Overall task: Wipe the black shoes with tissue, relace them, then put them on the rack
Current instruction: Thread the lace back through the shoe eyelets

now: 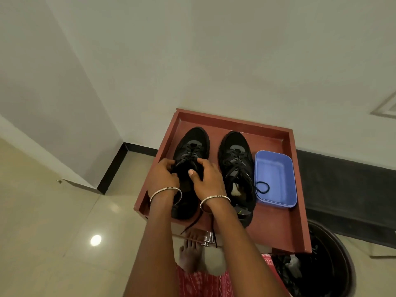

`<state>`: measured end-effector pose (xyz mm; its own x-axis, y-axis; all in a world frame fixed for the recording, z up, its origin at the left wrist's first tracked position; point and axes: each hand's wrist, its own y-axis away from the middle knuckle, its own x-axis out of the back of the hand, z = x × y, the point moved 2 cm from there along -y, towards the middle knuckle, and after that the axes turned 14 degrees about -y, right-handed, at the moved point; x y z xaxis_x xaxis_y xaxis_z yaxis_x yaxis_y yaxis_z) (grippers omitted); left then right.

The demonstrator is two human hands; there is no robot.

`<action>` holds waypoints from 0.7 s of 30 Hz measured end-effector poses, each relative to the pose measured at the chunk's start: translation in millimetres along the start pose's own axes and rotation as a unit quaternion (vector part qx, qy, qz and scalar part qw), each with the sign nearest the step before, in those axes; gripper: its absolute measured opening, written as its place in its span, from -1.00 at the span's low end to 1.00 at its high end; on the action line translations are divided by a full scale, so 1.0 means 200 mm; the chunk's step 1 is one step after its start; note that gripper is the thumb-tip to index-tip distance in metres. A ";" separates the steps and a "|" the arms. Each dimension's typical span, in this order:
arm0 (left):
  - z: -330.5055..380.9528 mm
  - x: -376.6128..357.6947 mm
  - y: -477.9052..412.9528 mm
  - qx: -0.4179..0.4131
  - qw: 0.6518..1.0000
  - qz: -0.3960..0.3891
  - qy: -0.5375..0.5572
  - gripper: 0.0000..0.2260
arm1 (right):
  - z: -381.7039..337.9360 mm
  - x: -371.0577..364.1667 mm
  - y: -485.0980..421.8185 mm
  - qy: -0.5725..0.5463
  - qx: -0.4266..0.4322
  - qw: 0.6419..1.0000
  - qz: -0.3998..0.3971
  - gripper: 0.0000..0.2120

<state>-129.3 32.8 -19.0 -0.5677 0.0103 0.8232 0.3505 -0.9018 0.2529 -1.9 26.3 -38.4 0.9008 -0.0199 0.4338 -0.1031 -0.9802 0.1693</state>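
Two black mesh shoes side by side on red-brown rimmed rack top (235,122), toes twd wall. Left hand (165,174) grip curled on left shoe (196,138) at laces; right hand (205,179) grip pinched same shoe's lace flap. Right shoe (235,159) laced. Beside it, rect. blue plastic tub (276,166) held looped black lace (262,187).

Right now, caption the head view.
Left hand and right hand grip black shoe at its laces; second shoe, blue tub alongside on red tray.

Two black shoes (235,151) sit parallel on the red-brown rack (276,224) (toes toward wall)
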 end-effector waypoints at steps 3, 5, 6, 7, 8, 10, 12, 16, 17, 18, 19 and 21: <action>-0.02 -0.02 -0.02 0.001 0.997 -0.062 0.034 -0.65 | 0.01 0.05 -0.01 0.024 -0.004 0.998 0.052 -0.74; -0.02 -0.04 -0.01 -0.003 0.992 -0.117 0.048 -0.63 | 0.02 0.10 0.00 0.049 -0.007 0.995 0.087 -0.74; -0.01 -0.05 0.00 -0.002 0.990 -0.136 0.043 -0.62 | 0.02 0.12 0.01 0.069 -0.008 0.993 0.097 -0.72; 0.00 -0.06 0.01 0.002 0.988 -0.147 0.040 -0.62 | 0.02 0.15 0.01 0.081 -0.010 0.991 0.103 -0.70; 0.00 -0.06 0.01 0.001 0.987 -0.156 0.041 -0.63 | 0.03 0.17 0.02 0.083 -0.017 0.990 0.110 -0.69; -0.01 -0.07 0.01 -0.001 0.982 -0.181 0.057 -0.62 | 0.03 0.20 0.03 0.063 -0.019 0.989 0.130 -0.74; -0.02 -0.07 0.00 -0.011 0.974 -0.207 0.094 -0.66 | 0.03 0.23 0.01 0.012 0.004 0.990 0.144 -0.90; -0.01 -0.06 -0.03 -0.078 0.982 -0.114 0.127 -0.89 | 0.03 0.24 -0.02 0.004 0.036 0.995 0.092 -0.88; 0.01 -0.06 -0.04 -0.096 0.984 -0.093 0.120 -0.93 | 0.03 0.24 -0.03 0.013 0.041 0.996 0.080 -0.88; 0.02 -0.06 -0.05 -0.111 0.984 -0.084 0.114 -0.90 | 0.03 0.24 -0.04 0.021 0.047 0.996 0.072 -0.88; 0.03 -0.07 -0.06 -0.116 0.984 -0.080 0.107 -0.86 | 0.04 0.23 -0.04 0.021 0.053 0.996 0.067 -0.88; 0.04 -0.09 -0.08 -0.115 0.986 -0.084 0.091 -0.83 | 0.04 0.24 -0.05 0.018 0.056 0.997 0.055 -0.89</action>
<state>-119.1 51.5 -33.2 -0.7344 0.1096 0.6698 0.0741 -0.9680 0.2397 45.9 34.0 -27.2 0.8706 -0.1231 0.4764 -0.1510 -0.9883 0.0206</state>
